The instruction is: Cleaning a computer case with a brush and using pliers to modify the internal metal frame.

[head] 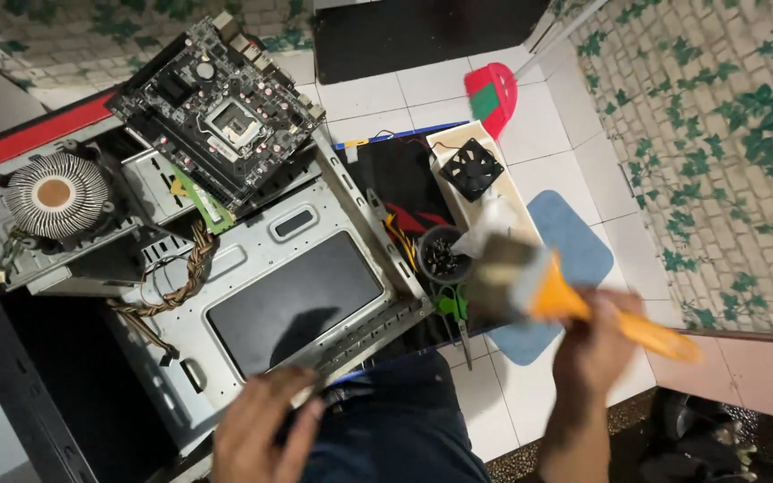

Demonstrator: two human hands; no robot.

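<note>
My right hand (594,344) grips a wide paintbrush (543,291) with an orange handle, blurred by motion, its bristles near the right edge of an open metal computer case (252,268). My left hand (257,429) rests with fingers spread on the case's near edge and holds nothing. A black motherboard (216,107) lies tilted on the case's far corner. A round finned cooler (55,192) sits on the left part of the case.
A small black cup of screws (443,257), a black fan (473,168) on a pale box, green-handled pliers (452,309), a blue mat (574,246) and a red and green dustpan (491,97) lie on the white tiled floor. Braided cables (181,282) hang inside the case.
</note>
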